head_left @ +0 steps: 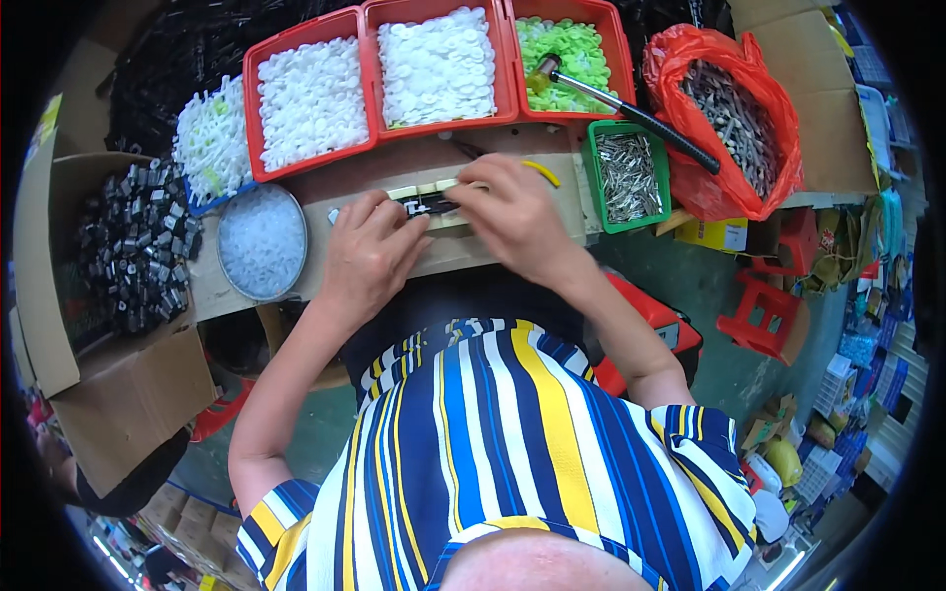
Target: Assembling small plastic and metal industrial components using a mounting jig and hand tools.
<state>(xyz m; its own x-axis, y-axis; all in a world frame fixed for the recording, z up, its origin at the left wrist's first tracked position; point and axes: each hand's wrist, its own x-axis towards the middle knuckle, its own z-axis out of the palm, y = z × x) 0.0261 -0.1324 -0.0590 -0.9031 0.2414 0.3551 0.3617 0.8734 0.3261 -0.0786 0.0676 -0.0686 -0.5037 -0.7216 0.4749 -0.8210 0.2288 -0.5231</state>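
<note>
On the bench in front of me lies a long cream-coloured holder [426, 189] with a narrow black part [434, 205] in its middle; small white pieces show in the black part. My left hand [370, 254] is closed over the holder's left end, its fingers bent around it. My right hand [517, 212] bends over the right end, thumb and fingertips pinched together at the black part. What the right fingertips hold is hidden. Just beyond the right hand lies a pair of pliers, one yellow handle [542, 173] showing.
Red bins hold white discs [313, 103], more white discs [437, 67] and green pieces [581, 44]. A hammer [631, 113] lies across the right bins. Nearby are a green tray [597, 182] of metal pins, a round dish [261, 241], a red bag [690, 192] and a carton [44, 266].
</note>
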